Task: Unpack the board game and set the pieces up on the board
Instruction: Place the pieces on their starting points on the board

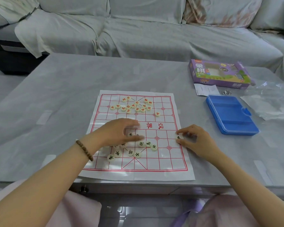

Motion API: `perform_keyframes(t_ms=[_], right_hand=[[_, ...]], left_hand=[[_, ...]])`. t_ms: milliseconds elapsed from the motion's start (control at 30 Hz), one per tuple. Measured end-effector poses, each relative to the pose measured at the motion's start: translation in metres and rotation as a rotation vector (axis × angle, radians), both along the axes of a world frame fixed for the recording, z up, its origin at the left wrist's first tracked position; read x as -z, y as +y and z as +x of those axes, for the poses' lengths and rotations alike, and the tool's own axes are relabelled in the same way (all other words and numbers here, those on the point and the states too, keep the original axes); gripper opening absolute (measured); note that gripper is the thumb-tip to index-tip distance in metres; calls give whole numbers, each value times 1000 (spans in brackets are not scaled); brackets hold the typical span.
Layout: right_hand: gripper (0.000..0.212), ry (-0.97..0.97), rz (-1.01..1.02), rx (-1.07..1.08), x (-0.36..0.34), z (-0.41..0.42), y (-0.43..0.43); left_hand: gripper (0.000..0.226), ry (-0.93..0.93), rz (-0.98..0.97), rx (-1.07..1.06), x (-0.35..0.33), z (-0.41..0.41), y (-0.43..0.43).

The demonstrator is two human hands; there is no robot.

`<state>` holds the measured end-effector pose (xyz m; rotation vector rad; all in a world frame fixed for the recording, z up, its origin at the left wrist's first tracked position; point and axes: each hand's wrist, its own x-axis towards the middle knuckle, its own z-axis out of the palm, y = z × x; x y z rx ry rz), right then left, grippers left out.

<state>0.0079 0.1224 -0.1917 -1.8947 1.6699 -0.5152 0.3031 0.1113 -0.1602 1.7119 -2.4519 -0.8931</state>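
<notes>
A white paper xiangqi board (161, 163) with a red grid lies flat on the table. Several red-lettered round pieces (134, 106) sit in a loose cluster on its far half. Several black-lettered pieces (134, 151) lie scattered on the near half. My left hand (120, 131) hovers over the black pieces with thumb and fingers curled around one black piece (130, 134), contact unclear. My right hand (195, 139) pinches another black piece (178, 137) at the board's right edge.
A blue plastic case (231, 114) lies shut to the right of the board. Behind it are the purple game box (220, 74), a paper slip (206, 90) and a clear plastic bag (269, 102). A covered sofa (138, 30) stands beyond the table.
</notes>
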Motion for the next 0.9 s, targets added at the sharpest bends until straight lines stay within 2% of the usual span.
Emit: perform_keyframes(t_ms=[133, 233, 300, 367, 633, 900], right_hand=[[33, 69, -54, 16, -20, 12, 1], [29, 74, -132, -45, -28, 34, 4], [28, 51, -115, -104, -26, 53, 4], [28, 43, -94, -164, -25, 73, 2], [25, 29, -90, -304, -21, 125, -2], [25, 18, -92, -364, -16, 132, 2]], left_hand=[[68, 207, -107, -201, -17, 38, -7], [58, 276, -77, -269, -14, 65, -4], [42, 248, -51, -279, -6, 74, 2], [34, 207, -52, -275, 1, 78, 6], [28, 160, -46, -221, 1, 91, 18], [38, 84, 84, -136, -3, 98, 22]])
